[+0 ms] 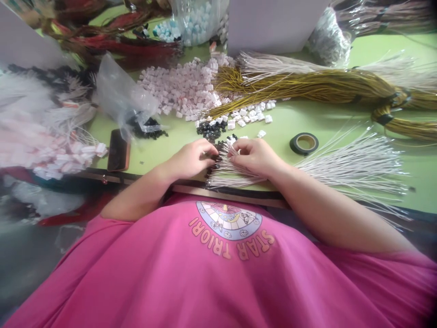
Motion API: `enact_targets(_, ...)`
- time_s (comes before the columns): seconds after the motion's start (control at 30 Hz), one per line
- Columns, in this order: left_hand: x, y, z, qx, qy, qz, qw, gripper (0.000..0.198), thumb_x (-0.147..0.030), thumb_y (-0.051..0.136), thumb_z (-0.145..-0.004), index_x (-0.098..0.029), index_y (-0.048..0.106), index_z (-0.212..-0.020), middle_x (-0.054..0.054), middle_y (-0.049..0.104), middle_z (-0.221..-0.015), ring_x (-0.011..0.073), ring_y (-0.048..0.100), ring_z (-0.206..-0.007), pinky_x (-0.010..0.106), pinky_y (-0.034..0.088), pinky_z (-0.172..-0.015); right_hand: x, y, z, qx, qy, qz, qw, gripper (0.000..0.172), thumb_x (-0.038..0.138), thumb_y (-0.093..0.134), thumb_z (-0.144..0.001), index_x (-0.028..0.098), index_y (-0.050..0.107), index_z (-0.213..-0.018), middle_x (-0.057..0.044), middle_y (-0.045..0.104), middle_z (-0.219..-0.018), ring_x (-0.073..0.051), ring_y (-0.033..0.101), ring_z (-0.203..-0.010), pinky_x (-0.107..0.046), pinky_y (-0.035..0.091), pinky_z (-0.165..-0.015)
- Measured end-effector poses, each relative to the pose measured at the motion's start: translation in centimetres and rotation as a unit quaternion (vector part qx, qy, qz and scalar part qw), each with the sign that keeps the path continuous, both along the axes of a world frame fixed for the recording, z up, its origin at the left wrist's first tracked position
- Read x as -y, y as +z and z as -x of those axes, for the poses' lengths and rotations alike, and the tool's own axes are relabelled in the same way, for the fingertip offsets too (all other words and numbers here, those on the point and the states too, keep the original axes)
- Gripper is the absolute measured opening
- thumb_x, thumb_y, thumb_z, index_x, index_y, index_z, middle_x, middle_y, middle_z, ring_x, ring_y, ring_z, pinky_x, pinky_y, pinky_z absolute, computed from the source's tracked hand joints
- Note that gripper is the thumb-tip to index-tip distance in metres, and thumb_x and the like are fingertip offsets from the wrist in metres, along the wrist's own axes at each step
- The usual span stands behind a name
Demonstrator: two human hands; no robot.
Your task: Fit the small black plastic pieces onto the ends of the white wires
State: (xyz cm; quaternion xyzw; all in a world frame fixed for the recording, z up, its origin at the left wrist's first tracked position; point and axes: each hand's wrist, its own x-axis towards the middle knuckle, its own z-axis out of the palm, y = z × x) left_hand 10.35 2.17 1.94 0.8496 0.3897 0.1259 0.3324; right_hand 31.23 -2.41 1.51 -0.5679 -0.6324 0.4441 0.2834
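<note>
White wires (362, 164) lie in a fanned bundle under my right forearm, and their left ends reach the table's front edge between my hands. My right hand (257, 157) pinches a white wire close to those ends, its thumb and forefinger together. Facing it, my left hand (193, 159) has its fingers curled in a pinch by the wire ends; what sits between the fingertips is too small to make out. Dark pieces show along the wire ends beside my left fingertips. Just beyond my hands is a small pile of black connectors (211, 130).
White connectors (184, 86) are heaped behind, beside yellow-brown wires (307, 86). A black tape roll (304, 143) lies right of my hands. To the left are a phone (118, 150), a clear plastic bag (121, 91) and white-ended wire bundles (51, 150).
</note>
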Motion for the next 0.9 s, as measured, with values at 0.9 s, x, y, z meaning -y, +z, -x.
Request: enact_targets(0.9,0.8,-1.5,-1.3,0.173,0.060,0.178,0.967,0.019,-0.027,0.058,-0.080,-0.015,0.064,-0.094,0.005,0.066,-0.096,0.0141,0.061,-0.086,0.031,0.049,-0.083,-0.3,-0.5,-0.1,-0.079,0.009,0.062,0.995,0.017,0.029,0.055,-0.069,0.013,0.061,-0.066,0.003,0.048,-0.054,-0.009,0.042,-0.053,-0.024,0.032,-0.052)
